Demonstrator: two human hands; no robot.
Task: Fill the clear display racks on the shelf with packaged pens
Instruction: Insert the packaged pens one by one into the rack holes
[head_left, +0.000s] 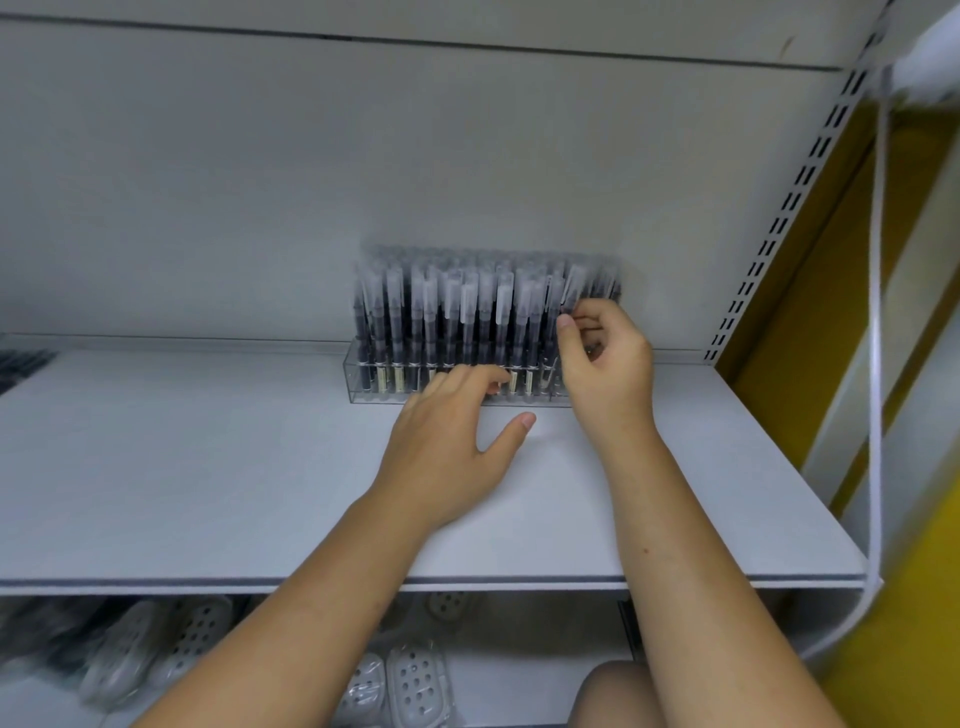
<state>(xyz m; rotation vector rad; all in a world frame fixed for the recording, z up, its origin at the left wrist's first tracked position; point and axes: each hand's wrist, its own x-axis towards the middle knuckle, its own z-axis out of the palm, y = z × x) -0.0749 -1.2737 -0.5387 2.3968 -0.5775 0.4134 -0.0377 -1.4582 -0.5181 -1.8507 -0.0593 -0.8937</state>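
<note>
**A:** Left hand status?

**B:** The left hand (447, 447) is flat and spread wide, palm down over the shelf (208, 467). The fingers are straight, with the tips against the front wall of the clear rack (358, 387). The thumb is splayed out to the side. It grips nothing.

**A:** Right?

**B:** The right hand (608, 364) is curled narrow at the rack's right end. Thumb and forefinger pinch the tilted pen (573, 286) just under its pale cap. The other fingers are folded toward the palm, and I can't tell if they hold anything more.

**A:** Where's the stock?

**B:** The packaged pens (441, 312) stand upright in the rack, caps up, packed in rows across nearly its whole width. The rack sits at the back of the shelf, right of centre, near the rear panel. The tilted pen leans right at the end of the row. Its lower end is hidden behind the hand, so I can't tell if it's seated.

**A:** Anything else in frame?

**B:** There's a slotted upright (810, 171) at right, with a white cable (878, 312) hanging beside it. Perforated white clogs (415, 686) in clear wrap lie on the level below. The dark items (26, 361) at the shelf's far left are too blurred to identify.
</note>
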